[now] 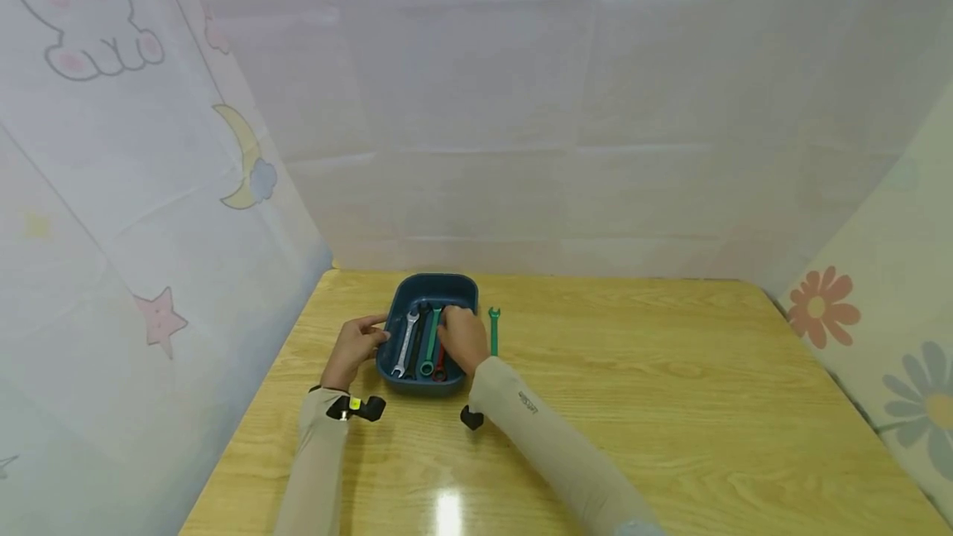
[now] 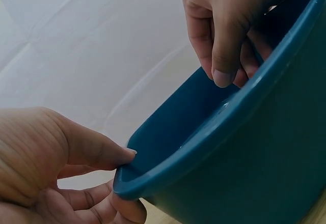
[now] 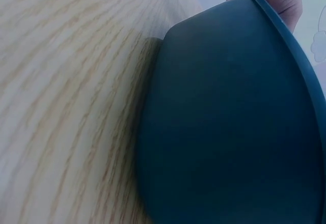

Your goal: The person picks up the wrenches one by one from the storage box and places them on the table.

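A dark blue plastic basin (image 1: 426, 388) stands on the table with several wrenches side by side inside. They include a silver wrench (image 1: 405, 346), a black wrench (image 1: 417, 346), a green wrench (image 1: 431, 344) and a red wrench (image 1: 440, 369). My left hand (image 1: 356, 349) pinches the basin's left rim, thumb inside and fingers outside, as the left wrist view shows. Reaching over the right rim, my right hand (image 1: 466, 339) has its thumb and curled fingers down at the red wrench, covering part of it. Another green wrench (image 1: 495, 329) lies outside the basin, partly behind my right hand and sleeve.
The wooden table (image 1: 633, 370) extends far to the right of the basin. Printed cloth sheets hang as walls behind it and on both sides, with the left one (image 1: 246, 288) close to the table edge. Both wrists carry black camera mounts.
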